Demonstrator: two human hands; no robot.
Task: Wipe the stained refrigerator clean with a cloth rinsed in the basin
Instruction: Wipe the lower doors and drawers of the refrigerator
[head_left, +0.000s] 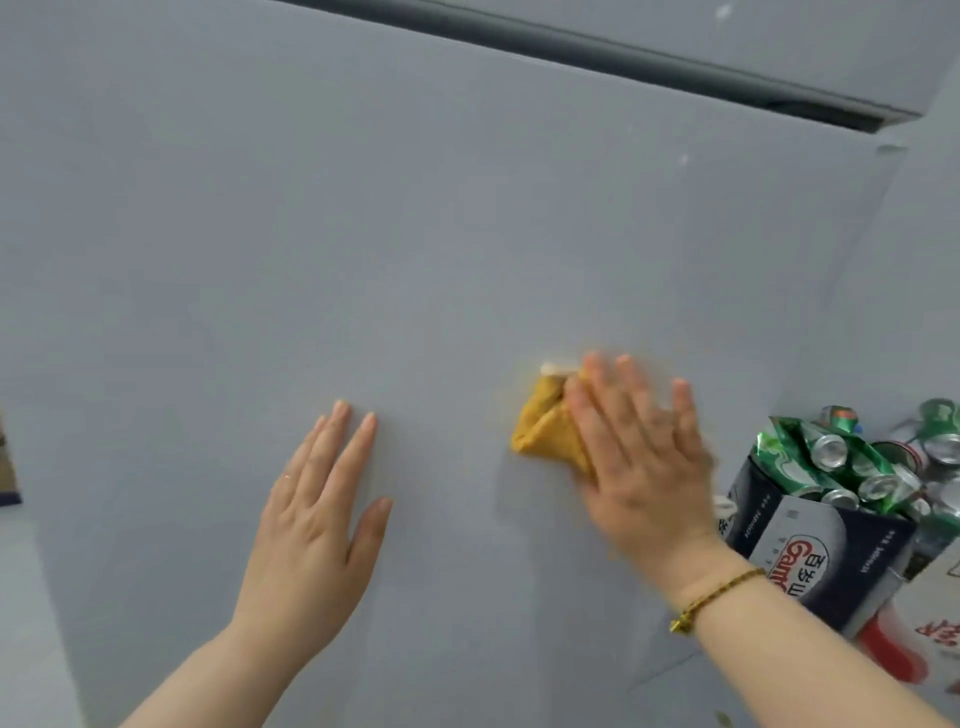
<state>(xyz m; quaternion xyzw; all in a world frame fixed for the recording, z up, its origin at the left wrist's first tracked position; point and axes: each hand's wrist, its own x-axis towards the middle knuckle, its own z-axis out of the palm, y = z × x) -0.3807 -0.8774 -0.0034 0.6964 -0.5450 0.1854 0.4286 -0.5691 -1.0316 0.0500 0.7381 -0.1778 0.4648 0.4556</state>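
The big gray refrigerator (415, 208) filled almost the whole frame, with a dark gap (623, 57) between its doors across the top. A box (810, 551) full of cans (826, 449) stood at the lower right, just beside the door's edge. The left hand (311, 519), in the lower middle, lay flat on the door with straight fingers and held nothing. The right hand (639, 467) pressed flat on the small yellow cloth (545, 431), right of the middle. A good wipe probably needed a firm push with the whole palm. There was lots of bare door up and to the left, but a wide swing right could bump the cans. Tiny white specks (683, 158) at the upper right looked unwiped.
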